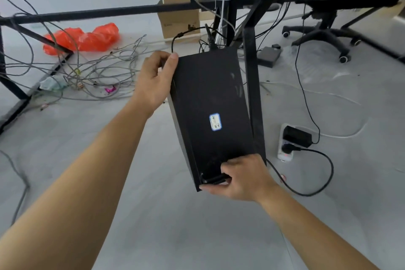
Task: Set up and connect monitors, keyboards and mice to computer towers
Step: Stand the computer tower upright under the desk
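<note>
Black computer tower (210,112) clasped at both ends, beside a bench leg (252,85).

The left grip (156,79) grasps the tower's far-left corner at 11 o'clock, thumb on the top face. The tower's long axis runs from 12 to 6 o'clock, with cables (208,37) plugged into the far end. The right grip (241,180), the nearer one, grasps the near end at 6 o'clock. The bench leg runs just beside it at 3 o'clock, so any shift probably has to go leftward. I cannot tell whether it is lifted.

Computer tower (210,103) on the floor (153,215), cable tangle (103,68) left, power strip (287,144) right, chair (322,28) behind
</note>
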### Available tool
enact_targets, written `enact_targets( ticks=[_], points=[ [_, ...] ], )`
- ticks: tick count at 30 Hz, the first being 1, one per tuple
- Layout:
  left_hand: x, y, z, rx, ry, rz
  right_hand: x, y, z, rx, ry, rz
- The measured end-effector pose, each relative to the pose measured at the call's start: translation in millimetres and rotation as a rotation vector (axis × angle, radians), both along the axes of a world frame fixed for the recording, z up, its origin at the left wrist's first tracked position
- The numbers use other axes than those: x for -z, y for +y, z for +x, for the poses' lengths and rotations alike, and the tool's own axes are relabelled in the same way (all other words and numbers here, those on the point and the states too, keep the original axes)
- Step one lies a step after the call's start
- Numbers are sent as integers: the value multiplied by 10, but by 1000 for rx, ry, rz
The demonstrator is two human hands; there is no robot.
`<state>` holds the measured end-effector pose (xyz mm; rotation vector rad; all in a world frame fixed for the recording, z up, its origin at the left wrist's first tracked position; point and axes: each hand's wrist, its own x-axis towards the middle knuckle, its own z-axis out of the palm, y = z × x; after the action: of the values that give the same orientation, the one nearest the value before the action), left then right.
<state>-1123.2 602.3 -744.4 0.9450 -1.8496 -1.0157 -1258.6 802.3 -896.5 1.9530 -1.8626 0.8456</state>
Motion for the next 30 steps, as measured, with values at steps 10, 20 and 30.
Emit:
enact_targets(
  ticks=[10, 20, 30],
  points=[
    [-23, -228, 85, 12, 142, 58, -252, -145, 4, -39, -53, -290],
    [22, -453, 22, -34, 224, 198, -585, -354, -63, -44, -57, -375],
    [65, -846, -109, -135, 247, 287, -820, -811, -44, -74, -44, -404]
  ],
)
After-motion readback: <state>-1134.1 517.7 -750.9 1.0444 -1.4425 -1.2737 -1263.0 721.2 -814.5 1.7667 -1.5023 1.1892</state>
